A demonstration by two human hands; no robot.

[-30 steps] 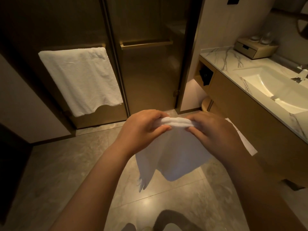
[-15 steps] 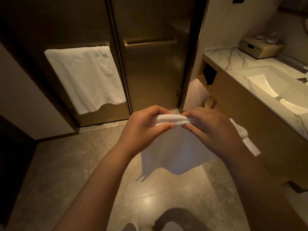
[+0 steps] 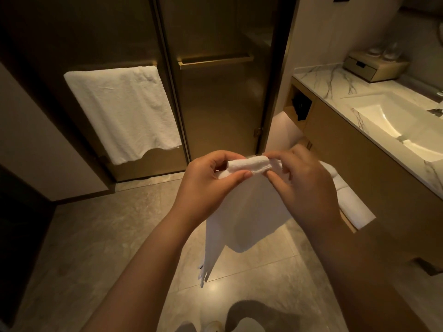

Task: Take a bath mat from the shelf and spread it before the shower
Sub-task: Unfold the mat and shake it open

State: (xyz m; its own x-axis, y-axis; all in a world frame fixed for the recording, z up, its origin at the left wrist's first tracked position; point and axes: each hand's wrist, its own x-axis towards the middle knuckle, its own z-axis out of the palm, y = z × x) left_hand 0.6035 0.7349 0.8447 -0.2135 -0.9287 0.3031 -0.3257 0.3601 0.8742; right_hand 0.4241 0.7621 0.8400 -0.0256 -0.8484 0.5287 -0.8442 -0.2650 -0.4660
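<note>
A dim, warm-lit bathroom has a floor of large grey-beige stone tiles point(image 3: 96, 236). At the far side stands a smoked-glass shower enclosure with bronze frames point(image 3: 215, 111). Its door carries a horizontal brass pull bar point(image 3: 215, 61). On the panel to the left a white crinkled bath towel point(image 3: 122, 111) hangs over a rail, its lower edge uneven.

Along the right runs a wooden vanity with a white, grey-veined marble top point(image 3: 321, 77) and a rectangular sunken white basin point(image 3: 383, 121). At the back of the top sits a small tan box with a drawer point(image 3: 374, 68). Clear glassware on it is too blurred to make out, and any marking on the box is too dim to read. An open niche in the vanity's end point(image 3: 300, 106) holds something dark.

In the middle of the view, both bare hands hold a white terry bath mat point(image 3: 247, 216) up in front of the shower door. The left hand point(image 3: 206, 183) pinches the mat's bunched, rolled top edge between thumb and curled fingers. The right hand point(image 3: 304, 185) pinches the same roll just beside it, fingertips nearly meeting the left thumb. From that grip the mat hangs down, still partly folded, over the tiles. One narrow corner trails lowest at the lower left.

Past the right wrist, folded white cloth point(image 3: 352, 207) lies low against the vanity's front. At the bottom edge the toe of a pale shoe point(image 3: 213, 327) shows.
</note>
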